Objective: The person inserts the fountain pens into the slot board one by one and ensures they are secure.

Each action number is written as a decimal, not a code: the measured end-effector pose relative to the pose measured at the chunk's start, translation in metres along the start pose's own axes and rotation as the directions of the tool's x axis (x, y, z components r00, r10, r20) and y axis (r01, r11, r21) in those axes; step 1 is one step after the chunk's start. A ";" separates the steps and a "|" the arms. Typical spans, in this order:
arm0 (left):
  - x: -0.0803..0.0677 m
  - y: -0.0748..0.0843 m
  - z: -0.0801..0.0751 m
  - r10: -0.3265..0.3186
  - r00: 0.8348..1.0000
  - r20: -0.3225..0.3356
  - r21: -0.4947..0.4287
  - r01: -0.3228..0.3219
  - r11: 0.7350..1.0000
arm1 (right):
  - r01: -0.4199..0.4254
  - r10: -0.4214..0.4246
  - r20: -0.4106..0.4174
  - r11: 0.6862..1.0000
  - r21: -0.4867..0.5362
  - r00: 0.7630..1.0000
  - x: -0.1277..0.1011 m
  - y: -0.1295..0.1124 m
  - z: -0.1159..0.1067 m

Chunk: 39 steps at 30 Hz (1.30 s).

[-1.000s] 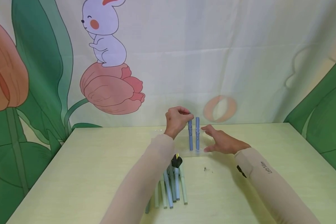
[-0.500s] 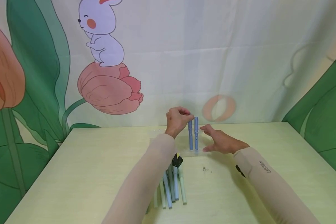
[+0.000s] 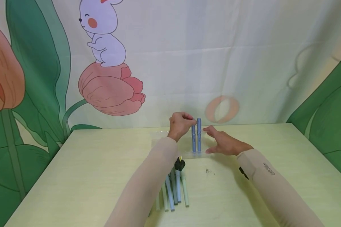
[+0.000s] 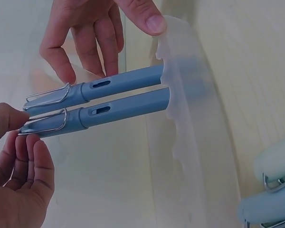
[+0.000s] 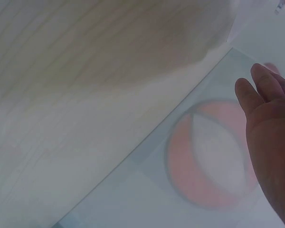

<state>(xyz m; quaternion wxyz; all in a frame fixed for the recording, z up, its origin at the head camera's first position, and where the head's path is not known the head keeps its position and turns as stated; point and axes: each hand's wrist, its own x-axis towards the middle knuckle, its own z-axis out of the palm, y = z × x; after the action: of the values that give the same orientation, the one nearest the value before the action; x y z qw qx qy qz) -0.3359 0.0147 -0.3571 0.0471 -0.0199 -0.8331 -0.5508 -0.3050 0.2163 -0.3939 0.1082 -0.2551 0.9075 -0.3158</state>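
My left hand (image 3: 179, 126) pinches the clip end of a blue fountain pen (image 4: 128, 108) between thumb and fingers. This pen stands upright, its lower end in a notch of the translucent plastic holder (image 4: 192, 142). Just to its right a matching blue fountain pen (image 3: 199, 135) stands in the same holder; both have a wire clip and a slotted barrel. My right hand (image 3: 225, 143) is at the holder's right end, thumb and fingers spread; in the left wrist view its thumb tip rests at the end of the notched strip. The right wrist view shows the hand's fingers (image 5: 270, 85) fairly straight.
Several pale green, blue and dark green pens (image 3: 178, 186) lie bunched on the table (image 3: 108, 170) before the holder, partly under my left forearm. A small black object (image 3: 179, 164) overlaps their far ends. A printed curtain (image 3: 170, 63) hangs behind the table.
My left hand has lowered slightly with the pinched pen. The right hand holds its place by the holder; the head view has shifted a little.
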 end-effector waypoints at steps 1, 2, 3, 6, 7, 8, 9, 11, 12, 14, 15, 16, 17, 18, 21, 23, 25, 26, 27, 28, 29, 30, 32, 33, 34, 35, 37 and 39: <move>0.000 0.000 0.000 0.000 1.000 0.004 -0.002 0.000 1.000 | 0.000 0.000 -0.002 1.000 0.000 1.000 0.000 0.000 0.000; 0.000 0.000 0.000 0.001 1.000 0.008 -0.005 -0.001 1.000 | 0.001 -0.001 -0.002 1.000 0.002 1.000 0.000 0.000 0.000; 0.000 0.000 0.000 0.004 1.000 0.012 -0.006 -0.003 1.000 | 0.002 -0.002 -0.003 1.000 0.004 1.000 0.000 0.001 0.000; 0.000 0.000 -0.002 0.016 1.000 0.019 -0.001 -0.016 1.000 | 0.008 -0.008 -0.001 1.000 0.003 1.000 0.001 0.001 0.000; -0.001 0.000 -0.003 0.021 1.000 0.021 0.001 -0.022 1.000 | 0.008 -0.008 -0.001 1.000 0.002 1.000 0.001 0.001 0.000; -0.001 0.000 -0.004 0.028 0.999 0.021 0.001 -0.028 1.000 | 0.009 -0.009 -0.001 1.000 -0.001 1.000 0.001 0.001 0.000; -0.001 0.000 -0.006 0.036 0.999 0.022 0.002 -0.036 0.999 | 0.011 -0.011 -0.001 1.000 -0.005 1.000 0.001 0.001 0.000; -0.003 0.000 -0.012 0.048 0.999 0.022 0.001 -0.048 0.999 | 0.013 -0.013 -0.001 1.000 -0.011 1.000 0.001 0.000 0.000; -0.004 0.000 -0.015 0.055 0.998 0.023 0.002 -0.055 0.999 | 0.012 -0.012 -0.001 1.000 -0.015 1.000 0.001 0.000 -0.001; -0.006 0.001 -0.022 0.065 0.998 0.025 -0.001 -0.065 0.998 | 0.013 -0.013 -0.003 1.000 -0.018 1.000 0.001 -0.001 -0.001; -0.007 0.002 -0.025 0.067 0.997 0.028 -0.002 -0.067 0.998 | 0.012 -0.012 -0.003 1.000 -0.019 1.000 0.001 -0.001 -0.001; -0.008 0.002 -0.029 0.066 0.997 0.032 -0.003 -0.066 0.998 | 0.007 -0.007 -0.003 1.000 -0.017 1.000 0.001 -0.001 -0.002; -0.009 0.002 -0.032 0.065 0.997 0.036 -0.002 -0.065 0.998 | 0.005 -0.005 -0.002 1.000 -0.019 1.000 0.001 -0.002 -0.002; -0.011 0.002 -0.035 0.062 0.997 0.041 -0.003 -0.062 0.998 | -0.002 0.002 -0.001 1.000 -0.016 1.000 0.001 -0.002 -0.002; -0.015 0.001 -0.044 0.043 0.997 0.062 0.000 -0.043 0.999 | -0.022 0.022 0.005 1.000 -0.006 1.000 0.001 -0.001 -0.001; -0.019 0.000 -0.049 0.032 0.997 0.077 0.002 -0.032 0.999 | -0.029 0.029 0.006 1.000 -0.004 1.000 0.000 -0.001 0.001; -0.022 -0.002 -0.054 0.021 0.995 0.094 0.000 -0.021 1.000 | -0.031 0.031 0.004 1.000 -0.005 1.000 -0.001 -0.001 0.001; -0.024 -0.003 -0.057 0.016 0.995 0.102 -0.006 -0.016 1.000 | -0.029 0.029 0.002 1.000 -0.007 1.000 -0.001 -0.001 0.002; -0.026 -0.005 -0.059 0.011 0.994 0.109 -0.008 -0.010 1.000 | -0.025 0.025 0.000 1.000 -0.009 1.000 -0.001 -0.001 0.002; -0.028 -0.006 -0.062 0.008 0.993 0.116 -0.011 -0.006 1.000 | -0.023 0.023 -0.002 1.000 -0.011 1.000 -0.002 -0.001 0.002; -0.030 -0.008 -0.064 0.003 0.992 0.122 -0.014 -0.002 1.000 | -0.016 0.016 -0.003 1.000 -0.014 1.000 -0.002 -0.001 0.002; -0.032 -0.009 -0.067 -0.002 0.992 0.128 -0.018 0.005 1.000 | -0.012 0.012 -0.004 1.000 -0.016 1.000 -0.003 -0.001 0.002; -0.035 -0.013 -0.072 -0.014 0.991 0.135 -0.018 0.017 1.000 | -0.007 0.007 -0.005 1.000 -0.018 1.000 -0.003 -0.001 0.002; -0.037 -0.015 -0.075 -0.020 0.990 0.137 -0.013 0.022 1.000 | -0.004 0.004 -0.005 1.000 -0.018 1.000 -0.003 -0.001 0.002; -0.038 -0.017 -0.078 -0.024 0.990 0.137 -0.010 0.026 1.000 | -0.001 0.001 -0.005 1.000 -0.020 1.000 -0.003 0.000 0.002; -0.040 -0.019 -0.081 -0.026 0.990 0.135 -0.005 0.027 1.000 | -0.001 0.000 -0.006 1.000 -0.023 1.000 -0.003 0.000 0.002; -0.043 -0.023 -0.088 -0.024 0.991 0.129 0.005 0.024 1.000 | -0.010 0.010 -0.006 1.000 -0.025 1.000 -0.002 -0.001 0.002; -0.045 -0.027 -0.094 -0.019 0.992 0.126 0.011 0.018 1.000 | -0.021 0.021 -0.004 0.999 -0.027 1.000 -0.001 -0.001 0.002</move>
<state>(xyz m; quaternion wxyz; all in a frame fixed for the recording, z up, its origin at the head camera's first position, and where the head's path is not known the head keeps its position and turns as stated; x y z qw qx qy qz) -0.2878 -0.0817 -0.3492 -0.0104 -0.0467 -0.8372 -0.5448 -0.3026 0.2151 -0.3943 0.1065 -0.2466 0.9144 -0.3029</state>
